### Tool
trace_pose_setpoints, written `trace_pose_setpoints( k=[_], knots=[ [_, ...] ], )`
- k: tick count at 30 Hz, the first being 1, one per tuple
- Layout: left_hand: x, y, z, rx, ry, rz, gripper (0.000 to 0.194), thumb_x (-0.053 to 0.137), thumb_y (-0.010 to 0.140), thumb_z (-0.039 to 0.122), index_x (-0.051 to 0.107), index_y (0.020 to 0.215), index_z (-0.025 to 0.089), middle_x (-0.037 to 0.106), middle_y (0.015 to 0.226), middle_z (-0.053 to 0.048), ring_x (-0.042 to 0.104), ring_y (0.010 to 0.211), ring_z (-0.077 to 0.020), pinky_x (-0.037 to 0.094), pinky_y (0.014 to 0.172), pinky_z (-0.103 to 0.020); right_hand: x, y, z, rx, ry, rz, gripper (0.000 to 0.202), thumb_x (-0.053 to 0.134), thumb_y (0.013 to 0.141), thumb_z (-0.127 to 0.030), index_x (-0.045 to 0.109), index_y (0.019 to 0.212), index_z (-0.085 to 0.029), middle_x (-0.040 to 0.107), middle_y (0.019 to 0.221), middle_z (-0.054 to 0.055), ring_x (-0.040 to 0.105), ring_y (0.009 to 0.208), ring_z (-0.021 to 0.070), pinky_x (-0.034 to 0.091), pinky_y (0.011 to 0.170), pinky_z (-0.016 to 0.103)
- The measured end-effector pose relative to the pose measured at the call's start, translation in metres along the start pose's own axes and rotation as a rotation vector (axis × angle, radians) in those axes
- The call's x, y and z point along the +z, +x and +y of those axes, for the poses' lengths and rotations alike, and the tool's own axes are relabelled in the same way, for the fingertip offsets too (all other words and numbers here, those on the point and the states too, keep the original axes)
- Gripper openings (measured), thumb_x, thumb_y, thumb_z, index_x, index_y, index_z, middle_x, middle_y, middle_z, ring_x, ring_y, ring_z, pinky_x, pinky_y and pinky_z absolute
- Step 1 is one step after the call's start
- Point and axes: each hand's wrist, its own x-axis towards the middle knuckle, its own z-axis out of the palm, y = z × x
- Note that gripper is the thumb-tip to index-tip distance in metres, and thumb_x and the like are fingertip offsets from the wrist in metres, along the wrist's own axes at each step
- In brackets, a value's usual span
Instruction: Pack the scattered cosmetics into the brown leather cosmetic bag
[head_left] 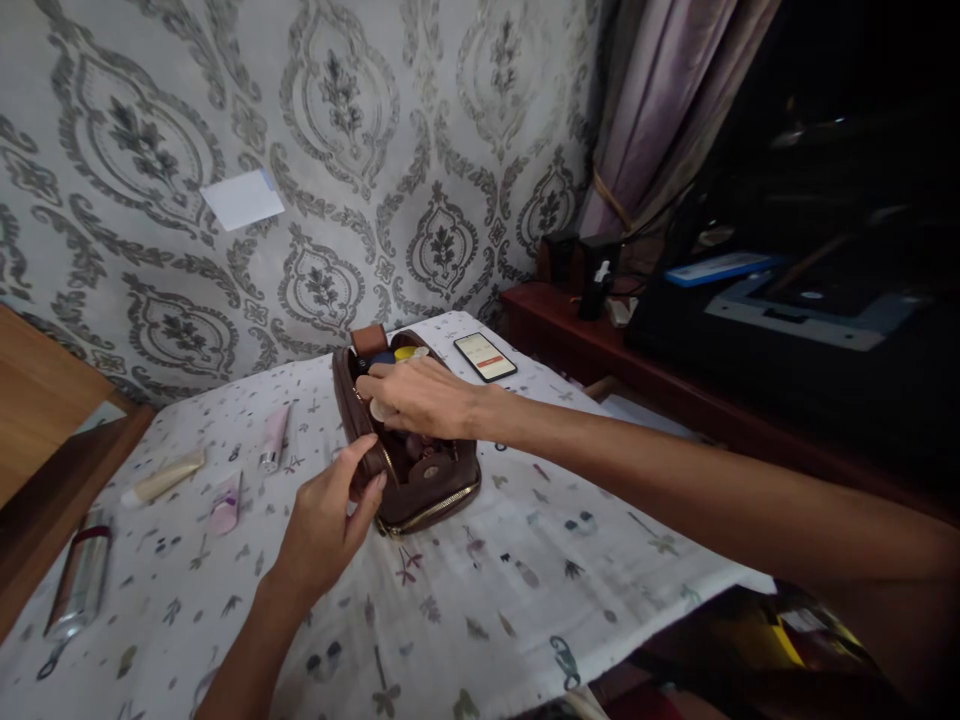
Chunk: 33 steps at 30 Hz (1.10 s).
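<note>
A brown leather toiletry bag [427, 497] with a gold zipper lies unzipped on the white patterned cloth. My left hand [322, 515] pinches its near left edge between thumb and fingers. Over the opening, my right hand [420, 395] reaches inside with bent fingers. A pale round item [381, 410] shows under those fingers, too covered to name. Behind them, a yellow lid [405, 353] and a dark blue item [382, 358] stick up at the bag's far end. Much of the bag's inside is hidden by my right hand.
Left of the bag lie a pink tube [274, 438], a cream tube [165, 478], a small lilac tube [226, 503] and a silver bottle [81, 575]. A lit phone [485, 357] rests behind on the right. A dark red desk [570, 335] borders the cloth.
</note>
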Motion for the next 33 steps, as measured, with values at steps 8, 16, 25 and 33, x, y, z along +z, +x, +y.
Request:
trace_pose_setpoints(
  k=[8,16,25,33],
  knots=[
    [-0.001,0.000,0.000,0.002,-0.007,-0.005,0.032,0.047,0.097,0.029,0.048,0.128,0.020,0.067,0.075,0.001,0.065,0.058,-0.0143,0.054,0.060,-0.024,0.017,0.006,0.007,0.044,0.339,0.064,0.016,0.058,0.081,-0.013,0.062,0.096,-0.014,0.060,0.090,0.005,0.053,0.080,0.0180,0.033,0.066,0.025],
    [-0.002,0.000,-0.001,0.015,0.001,-0.011,0.034,0.047,0.097,0.028,0.047,0.129,0.016,0.068,0.077,-0.001,0.067,0.064,-0.0154,0.054,0.063,-0.024,0.016,0.006,0.006,0.080,0.399,0.043,0.017,0.064,0.075,-0.012,0.063,0.091,-0.014,0.057,0.080,0.002,0.050,0.075,0.0151,0.032,0.065,0.023],
    [-0.002,-0.001,0.000,0.022,-0.002,-0.012,0.035,0.047,0.097,0.028,0.047,0.130,0.015,0.068,0.077,-0.001,0.066,0.063,-0.0151,0.053,0.062,-0.024,0.018,0.010,0.009,0.004,0.379,0.054,0.008,0.066,0.074,-0.011,0.064,0.081,-0.014,0.052,0.078,0.000,0.048,0.071,0.0132,0.031,0.065,0.022],
    [-0.002,-0.001,-0.001,0.026,-0.006,0.001,0.034,0.048,0.097,0.027,0.048,0.129,0.016,0.070,0.081,-0.002,0.067,0.065,-0.0154,0.054,0.064,-0.024,0.019,0.007,0.013,-0.009,0.391,0.096,0.021,0.068,0.071,0.000,0.071,0.089,-0.012,0.058,0.081,0.000,0.050,0.068,0.0106,0.034,0.066,0.022]
  ],
)
